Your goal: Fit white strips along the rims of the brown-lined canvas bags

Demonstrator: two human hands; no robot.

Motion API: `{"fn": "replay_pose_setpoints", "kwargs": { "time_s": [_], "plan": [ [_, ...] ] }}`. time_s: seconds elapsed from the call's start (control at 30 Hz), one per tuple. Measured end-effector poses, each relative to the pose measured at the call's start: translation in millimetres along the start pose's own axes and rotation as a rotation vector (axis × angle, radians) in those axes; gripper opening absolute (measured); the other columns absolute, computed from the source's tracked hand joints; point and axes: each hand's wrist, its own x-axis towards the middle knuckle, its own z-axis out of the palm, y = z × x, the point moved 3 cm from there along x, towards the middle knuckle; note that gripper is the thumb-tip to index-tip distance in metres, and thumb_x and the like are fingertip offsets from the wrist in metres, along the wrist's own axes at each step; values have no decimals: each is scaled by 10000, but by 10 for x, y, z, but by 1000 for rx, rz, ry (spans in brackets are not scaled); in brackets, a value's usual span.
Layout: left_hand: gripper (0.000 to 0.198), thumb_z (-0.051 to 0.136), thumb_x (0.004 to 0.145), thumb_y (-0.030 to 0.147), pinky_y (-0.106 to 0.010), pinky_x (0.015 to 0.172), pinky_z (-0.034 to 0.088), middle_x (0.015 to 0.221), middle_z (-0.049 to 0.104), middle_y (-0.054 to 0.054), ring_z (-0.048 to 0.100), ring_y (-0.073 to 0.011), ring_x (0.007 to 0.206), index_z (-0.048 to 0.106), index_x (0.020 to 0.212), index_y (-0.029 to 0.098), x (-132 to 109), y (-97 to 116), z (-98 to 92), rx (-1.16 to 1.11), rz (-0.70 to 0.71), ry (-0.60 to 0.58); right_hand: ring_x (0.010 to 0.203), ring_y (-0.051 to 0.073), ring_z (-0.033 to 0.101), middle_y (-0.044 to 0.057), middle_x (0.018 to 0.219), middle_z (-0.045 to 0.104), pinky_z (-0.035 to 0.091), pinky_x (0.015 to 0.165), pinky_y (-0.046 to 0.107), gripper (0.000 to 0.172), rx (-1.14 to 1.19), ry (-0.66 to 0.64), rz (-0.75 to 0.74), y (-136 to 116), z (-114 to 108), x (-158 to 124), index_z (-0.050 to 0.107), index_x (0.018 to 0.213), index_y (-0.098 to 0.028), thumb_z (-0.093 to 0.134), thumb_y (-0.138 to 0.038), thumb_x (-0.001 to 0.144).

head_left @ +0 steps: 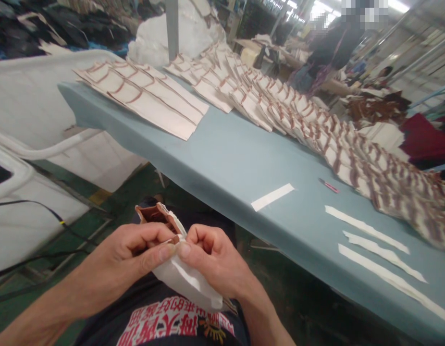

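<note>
A brown and white piece (197,283) is held above the lap, in front of the near edge of the blue table (226,154). Its upper edge is pinched between thumb and curled fingers by the left hand (136,252) and, just beside it, by the right hand (215,254); both grips are closed on the piece, and the two thumb tips are brought almost together. The brown part is seen beyond the knuckles, the white part hanging below the thumbs; how the two are joined seems to be hidden by the fingers. On the table, a short white strip (273,197) is laid slantwise near the edge, and three longer strips (366,228) are placed side by side to its right. Between these and the far side, a pink-handled tool (330,186) is seen. White panels (165,108) with brown bands are overlapped at the far left end, and a long row (280,103) of similar panels is spread along the far side. In the background, a person (330,53) is seen, blurred
</note>
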Motion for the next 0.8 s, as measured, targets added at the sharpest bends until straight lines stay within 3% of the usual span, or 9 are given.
{"fn": "replay_pose_setpoints", "kwargs": {
  "time_s": [0.17, 0.27, 0.4, 0.53, 0.7, 0.8],
  "plan": [
    [350, 707, 1109, 377, -143, 565, 479, 704, 740, 49, 621, -113, 617, 841, 819, 234, -16, 27, 42, 102, 47, 38, 569, 72, 282, -99, 635, 418, 236, 523, 234, 751, 183, -43, -37, 66, 38, 35, 487, 718, -241, 956, -818, 816],
    [343, 699, 1107, 388, -137, 585, 537, 729, 805, 45, 706, -128, 631, 861, 839, 245, -30, 118, 65, 181, 45, 11, 545, 68, 284, -98, 621, 431, 223, 504, 238, 765, 282, -100, 10, 166, 29, 43, 493, 714, -243, 969, -837, 781],
    [328, 670, 1114, 371, -118, 644, 593, 780, 860, 56, 786, -131, 669, 880, 884, 267, -57, 222, 65, 245, 60, -38, 527, 78, 296, -79, 613, 459, 183, 481, 268, 755, 250, -174, 107, 282, -26, 48, 586, 734, -236, 943, -900, 746],
    [303, 693, 1108, 327, -111, 674, 581, 761, 829, 69, 751, -113, 666, 855, 857, 274, -67, 121, 35, 258, 115, -62, 529, 109, 269, -65, 606, 435, 169, 500, 303, 692, 265, -220, 168, 343, 22, 37, 639, 753, -260, 875, -910, 754],
    [293, 712, 1118, 323, -155, 654, 556, 775, 790, 37, 695, -134, 691, 849, 870, 248, 33, -133, 37, 66, 156, -44, 572, 129, 283, -45, 640, 425, 204, 543, 329, 702, 319, -141, 148, 370, 114, 30, 577, 725, -271, 820, -930, 734],
    [308, 723, 1125, 360, -161, 644, 549, 783, 795, 22, 688, -142, 707, 872, 883, 242, 139, -82, 65, 28, 138, -31, 592, 125, 282, -44, 671, 440, 205, 552, 324, 769, 255, -123, 92, 269, 57, 17, 564, 763, -260, 779, -997, 801]
  ]
}}
